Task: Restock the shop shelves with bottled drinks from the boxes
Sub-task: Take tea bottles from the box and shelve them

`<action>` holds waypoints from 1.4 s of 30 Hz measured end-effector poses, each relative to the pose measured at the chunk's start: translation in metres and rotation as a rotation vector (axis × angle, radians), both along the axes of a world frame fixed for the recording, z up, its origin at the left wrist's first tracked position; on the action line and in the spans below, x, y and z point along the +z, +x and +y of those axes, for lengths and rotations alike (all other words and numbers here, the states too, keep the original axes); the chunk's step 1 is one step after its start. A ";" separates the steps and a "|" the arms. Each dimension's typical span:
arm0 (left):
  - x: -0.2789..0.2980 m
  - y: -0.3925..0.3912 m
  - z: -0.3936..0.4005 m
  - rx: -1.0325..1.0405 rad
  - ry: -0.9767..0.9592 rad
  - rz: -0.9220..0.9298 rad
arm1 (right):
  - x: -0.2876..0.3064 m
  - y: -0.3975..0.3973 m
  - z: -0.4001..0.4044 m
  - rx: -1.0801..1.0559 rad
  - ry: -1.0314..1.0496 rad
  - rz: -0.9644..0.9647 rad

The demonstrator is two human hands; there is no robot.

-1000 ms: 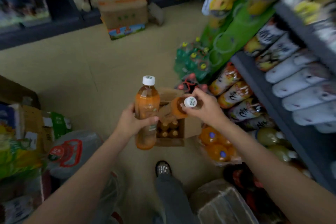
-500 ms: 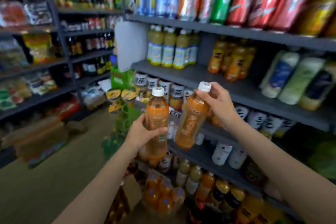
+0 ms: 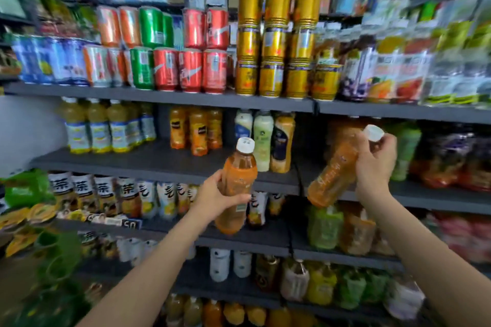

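My left hand (image 3: pixel 212 195) grips an upright orange drink bottle (image 3: pixel 237 183) with a white cap around its middle, in front of the grey second shelf (image 3: pixel 159 162). My right hand (image 3: pixel 376 164) holds a second orange bottle (image 3: pixel 332 175) by its neck, tilted with the white cap up and to the right. That bottle's base hangs near the front edge of the right-hand shelf section (image 3: pixel 425 194), before blurred orange bottles standing further back.
Rows of cans (image 3: pixel 186 69) fill the shelf above. Yellow bottles (image 3: pixel 103 125), small orange bottles (image 3: pixel 196 130) and white and green bottles (image 3: pixel 261 141) stand on the second shelf, with bare shelf in front. Lower shelves hold tea bottles (image 3: pixel 106 194) and wrapped packs (image 3: pixel 342 228).
The view rose from the floor and box to the shelves. Both hands lifted their bottles to the second shelf; the right one moved further right and tilted more.
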State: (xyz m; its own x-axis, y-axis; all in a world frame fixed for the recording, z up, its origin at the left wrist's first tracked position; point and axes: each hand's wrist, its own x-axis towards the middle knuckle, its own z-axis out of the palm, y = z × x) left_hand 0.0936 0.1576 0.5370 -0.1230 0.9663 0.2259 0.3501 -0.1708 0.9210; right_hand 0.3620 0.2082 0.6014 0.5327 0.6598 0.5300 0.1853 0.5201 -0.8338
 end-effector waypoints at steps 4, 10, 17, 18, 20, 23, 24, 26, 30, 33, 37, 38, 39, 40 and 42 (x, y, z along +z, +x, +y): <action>0.000 0.092 0.060 0.002 0.037 -0.024 | 0.000 0.089 0.044 -0.099 0.012 -0.146; 0.003 0.192 0.124 0.043 0.025 0.024 | -0.015 0.152 0.127 -0.037 -0.051 -0.158; 0.008 0.242 0.169 0.125 0.002 -0.065 | -0.029 0.145 0.173 0.229 -0.155 -0.457; 0.007 0.247 0.173 0.131 -0.001 -0.084 | -0.036 0.146 0.173 0.264 -0.167 -0.485; 0.007 0.254 0.184 0.128 -0.007 -0.100 | -0.049 0.150 0.173 0.284 -0.171 -0.457; 0.007 0.260 0.200 0.142 0.001 -0.113 | -0.057 0.146 0.173 0.191 -0.200 -0.293; 0.007 0.261 0.204 0.156 0.003 -0.117 | -0.058 0.141 0.174 0.151 -0.207 -0.276; 0.007 0.264 0.211 0.182 0.018 -0.104 | -0.060 0.130 0.179 0.122 -0.224 -0.299; 0.008 0.266 0.221 0.199 0.018 -0.063 | -0.069 0.127 0.187 0.051 -0.349 -0.609; 0.007 0.266 0.226 0.208 0.020 -0.052 | -0.078 0.139 0.186 -0.023 -0.394 -0.927; 0.007 0.264 0.236 0.181 0.008 -0.004 | -0.079 0.131 0.199 -0.018 -0.438 -0.885; 0.008 0.264 0.238 0.180 0.002 0.025 | -0.080 0.124 0.203 -0.021 -0.451 -0.857; 0.008 0.263 0.241 0.190 -0.006 0.064 | -0.082 0.118 0.205 -0.019 -0.465 -0.828; 0.009 0.263 0.244 0.205 -0.013 0.106 | -0.084 0.113 0.207 -0.010 -0.473 -0.798; 0.010 0.262 0.250 0.224 -0.020 0.146 | -0.088 0.105 0.211 0.002 -0.474 -0.752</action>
